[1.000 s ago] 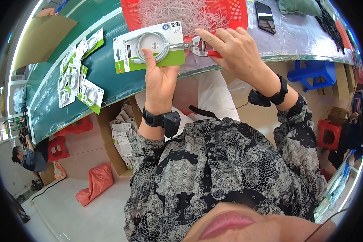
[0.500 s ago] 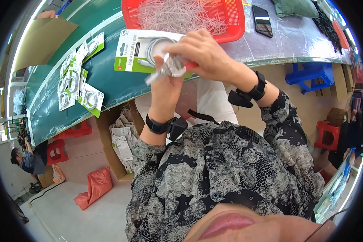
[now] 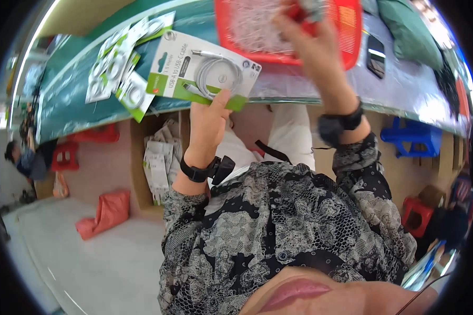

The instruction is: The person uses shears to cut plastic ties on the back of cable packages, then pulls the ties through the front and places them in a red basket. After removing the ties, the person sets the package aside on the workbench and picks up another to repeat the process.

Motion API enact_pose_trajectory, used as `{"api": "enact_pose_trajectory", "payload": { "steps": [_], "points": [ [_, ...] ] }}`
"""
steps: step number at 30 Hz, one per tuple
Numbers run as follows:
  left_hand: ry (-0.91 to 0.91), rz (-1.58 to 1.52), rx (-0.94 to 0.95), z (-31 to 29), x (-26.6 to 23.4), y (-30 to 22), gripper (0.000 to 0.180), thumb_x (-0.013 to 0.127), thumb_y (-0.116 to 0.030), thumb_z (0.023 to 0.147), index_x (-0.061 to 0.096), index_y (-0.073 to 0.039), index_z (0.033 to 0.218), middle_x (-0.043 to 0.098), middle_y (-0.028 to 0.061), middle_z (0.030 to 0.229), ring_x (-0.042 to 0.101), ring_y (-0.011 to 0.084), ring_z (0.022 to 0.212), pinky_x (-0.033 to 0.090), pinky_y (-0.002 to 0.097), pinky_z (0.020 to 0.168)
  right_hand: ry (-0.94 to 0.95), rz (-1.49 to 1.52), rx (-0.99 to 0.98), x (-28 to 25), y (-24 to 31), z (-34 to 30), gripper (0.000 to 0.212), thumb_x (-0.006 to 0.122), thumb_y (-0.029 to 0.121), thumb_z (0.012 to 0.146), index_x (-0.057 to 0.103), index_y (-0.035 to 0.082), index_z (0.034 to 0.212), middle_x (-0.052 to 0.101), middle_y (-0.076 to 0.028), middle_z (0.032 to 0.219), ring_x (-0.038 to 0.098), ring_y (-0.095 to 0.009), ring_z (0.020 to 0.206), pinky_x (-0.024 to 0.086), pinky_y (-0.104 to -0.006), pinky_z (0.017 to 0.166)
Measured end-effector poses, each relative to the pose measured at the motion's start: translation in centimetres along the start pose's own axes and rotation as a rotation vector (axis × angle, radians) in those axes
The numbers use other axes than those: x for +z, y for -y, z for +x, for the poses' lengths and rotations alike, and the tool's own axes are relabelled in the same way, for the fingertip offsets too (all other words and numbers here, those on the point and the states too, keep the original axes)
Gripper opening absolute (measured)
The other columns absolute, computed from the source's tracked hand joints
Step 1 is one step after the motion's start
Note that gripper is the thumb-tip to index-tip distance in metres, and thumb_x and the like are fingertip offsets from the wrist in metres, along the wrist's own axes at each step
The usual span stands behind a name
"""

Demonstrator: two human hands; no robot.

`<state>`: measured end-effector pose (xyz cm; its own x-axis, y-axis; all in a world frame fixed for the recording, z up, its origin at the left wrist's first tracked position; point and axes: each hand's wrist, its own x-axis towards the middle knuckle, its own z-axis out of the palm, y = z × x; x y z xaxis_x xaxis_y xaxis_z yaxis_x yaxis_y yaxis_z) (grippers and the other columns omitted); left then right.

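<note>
- In the head view, the person's left hand (image 3: 209, 125) is closed in a pinch on the lower edge of a flat white-and-green cardboard card (image 3: 168, 71); one digit lies over the card's front, while the part of the grip behind the card is hidden.
- A coiled pale grey cable (image 3: 219, 76) is on the front of this card, which is tilted, its right end lower, above the near edge of a long table with a green top (image 3: 63, 105); whether it touches the table cannot be told.
- The person's right hand (image 3: 316, 46) is above a shallow red plastic basket (image 3: 223, 37), its fingers curled around a red-and-grey hand tool (image 3: 294, 11); blur and the upper edge hide how far the tool's own jaws are apart.
- Thin translucent plastic strips (image 3: 252, 23) lie heaped in the basket, right beside the held card.
- On the table to the left, an overlapping pile of similar white-and-green cards with coiled cables (image 3: 115, 65) lies near the held card, apart from it.
- Right of the basket are a black rectangular phone (image 3: 376, 58) and a dull green cloth bundle (image 3: 407, 34).
- Below the table, left of the person's legs, a brown cardboard box (image 3: 140, 168) contains more white cards (image 3: 158, 163); a crumpled red sack (image 3: 105, 212) lies on the floor farther left.
- A blue plastic stool (image 3: 412, 137) stands under the table at right.
</note>
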<state>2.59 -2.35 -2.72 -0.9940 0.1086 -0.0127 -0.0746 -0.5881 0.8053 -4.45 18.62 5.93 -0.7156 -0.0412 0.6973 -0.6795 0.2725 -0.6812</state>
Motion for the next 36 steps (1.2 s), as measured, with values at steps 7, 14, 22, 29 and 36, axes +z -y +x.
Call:
{"api": "enact_pose_trajectory", "payload": {
  "steps": [7,14,22,29,36],
  "points": [
    [-0.161,-0.073,0.134,-2.2,-1.6,-2.6,0.039,0.057,-0.006,0.095,0.046,-0.002,0.132,0.056,0.0078,0.124,0.059,0.0207,0.111,0.052,0.0367,0.09,0.425,-0.153,-0.048,3.0,0.4,-1.0,0.038,0.07,0.005,0.083,0.054,0.006,0.117,0.057,-0.005,0.089,0.055,-0.011,0.078,0.046,-0.0269,0.068],
    [-0.178,0.133,0.066,-1.5,-1.6,-0.4,0.038,0.06,-0.007,0.093,0.049,0.0,0.129,0.059,0.0076,0.118,0.06,0.0176,0.103,0.051,0.0328,0.085,0.341,-0.207,-0.154,7.8,-0.3,-5.0,0.039,0.069,0.001,0.081,0.052,0.005,0.116,0.059,-0.009,0.09,0.055,-0.015,0.075,0.046,-0.0268,0.068],
    [-0.309,0.47,0.255,-0.2,-1.3,-1.1,0.04,0.061,-0.007,0.092,0.048,0.003,0.129,0.059,0.0069,0.117,0.058,0.014,0.1,0.049,0.0301,0.086,0.269,0.1,0.222,5.7,1.1,-3.3,0.027,0.071,0.005,0.083,0.056,0.003,0.105,0.062,-0.009,0.083,0.059,-0.015,0.075,0.047,-0.0265,0.07],
    [-0.665,0.825,0.375,-8.7,-14.5,-7.1,0.052,0.063,-0.009,0.09,0.039,0.004,0.134,0.053,0.0122,0.124,0.054,0.0201,0.109,0.044,0.0333,0.095,0.247,-0.762,0.046,-4.8,-4.0,3.3,0.039,0.07,0.026,0.087,0.057,0.0,0.113,0.064,-0.006,0.092,0.058,-0.013,0.08,0.047,-0.0276,0.075],
    [-0.949,1.487,0.207,-16.2,-26.0,-9.9,0.058,0.064,-0.022,0.09,0.039,0.005,0.134,0.055,0.019,0.119,0.057,0.0259,0.106,0.046,0.0354,0.091,0.163,-0.608,0.315,-9.3,-4.8,-0.4,0.051,0.07,0.027,0.087,0.053,0.002,0.127,0.057,-0.001,0.09,0.053,-0.011,0.082,0.044,-0.0251,0.076]
  ]
}}
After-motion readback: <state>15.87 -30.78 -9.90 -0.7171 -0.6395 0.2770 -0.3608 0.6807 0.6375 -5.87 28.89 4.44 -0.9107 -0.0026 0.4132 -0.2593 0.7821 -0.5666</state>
